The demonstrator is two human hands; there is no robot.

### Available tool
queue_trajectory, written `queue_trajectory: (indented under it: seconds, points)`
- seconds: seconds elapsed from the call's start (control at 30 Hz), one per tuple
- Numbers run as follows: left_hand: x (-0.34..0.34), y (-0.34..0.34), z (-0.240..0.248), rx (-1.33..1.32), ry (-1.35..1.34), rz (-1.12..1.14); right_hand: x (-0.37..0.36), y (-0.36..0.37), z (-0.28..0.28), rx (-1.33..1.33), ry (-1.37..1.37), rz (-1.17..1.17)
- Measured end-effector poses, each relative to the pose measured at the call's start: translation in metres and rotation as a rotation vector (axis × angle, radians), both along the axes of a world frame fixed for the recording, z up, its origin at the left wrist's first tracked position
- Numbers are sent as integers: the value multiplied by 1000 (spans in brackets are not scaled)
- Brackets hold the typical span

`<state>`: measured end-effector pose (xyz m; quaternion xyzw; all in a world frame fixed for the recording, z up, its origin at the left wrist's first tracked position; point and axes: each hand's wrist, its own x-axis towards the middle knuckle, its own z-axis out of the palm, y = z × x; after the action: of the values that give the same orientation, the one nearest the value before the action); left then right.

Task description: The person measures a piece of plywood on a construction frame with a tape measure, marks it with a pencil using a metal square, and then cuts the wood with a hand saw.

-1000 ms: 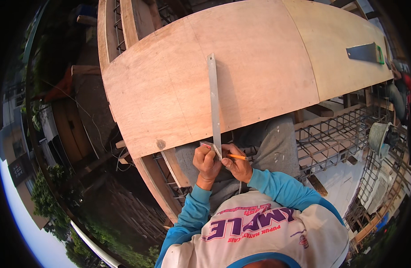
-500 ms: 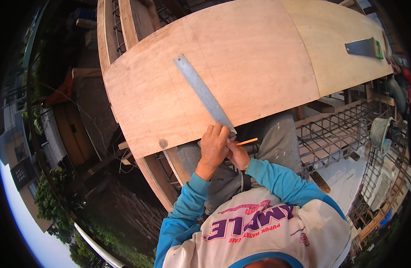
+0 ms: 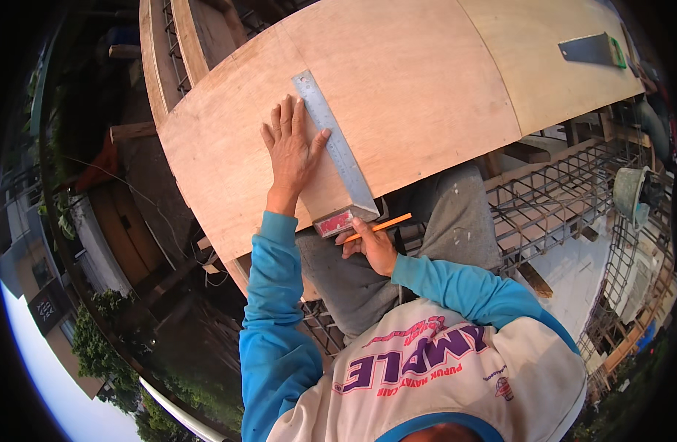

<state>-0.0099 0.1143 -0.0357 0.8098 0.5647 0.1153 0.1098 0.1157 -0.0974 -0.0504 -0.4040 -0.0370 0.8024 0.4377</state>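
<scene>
1. Well, your left hand [image 3: 288,151] lay spread on the broad, reddish-tan plywood sheet [image 3: 419,96], its fingers fanned toward the far edge and grasping nothing.
2. Its thumb touched the left edge of the flat, silver-grey metal try square [image 3: 338,151], whose blade slanted across the sheet, far end to your left.
3. The square's thick stock, faced with a red label [image 3: 335,222], sat along the sheet's near edge, just in front of your lap.
4. Your right hand [image 3: 375,249] gripped a slim orange pencil [image 3: 393,221] just beside that stock; you could not tell from this view whether the fingertips pressed on the metal.
5. To your right, a yellower plywood panel [image 3: 552,88] met the sheet at a seam, and a dark-bladed handsaw with a green handle [image 3: 589,51] rested on it, well apart from both hands.
6. Below the panels, beside your grey, paint-spotted trousers [image 3: 460,221], ran a dark steel rebar cage [image 3: 552,188].
</scene>
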Motion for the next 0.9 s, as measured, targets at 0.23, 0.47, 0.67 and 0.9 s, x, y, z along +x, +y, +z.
queue_trajectory:
  seconds: [0.23,0.47,0.67,0.9]
  points:
    - [2,6,-12,8,39,-21,-7,4,-4,0,9,84]
    - [2,7,-7,45,86,-7,7,-15,-15,47,-107,85]
    - [9,9,-8,64,0,4,7,-8,-13,95,-204,68]
    - [5,8,-11,13,15,70,5,-5,-11,100,-234,72]
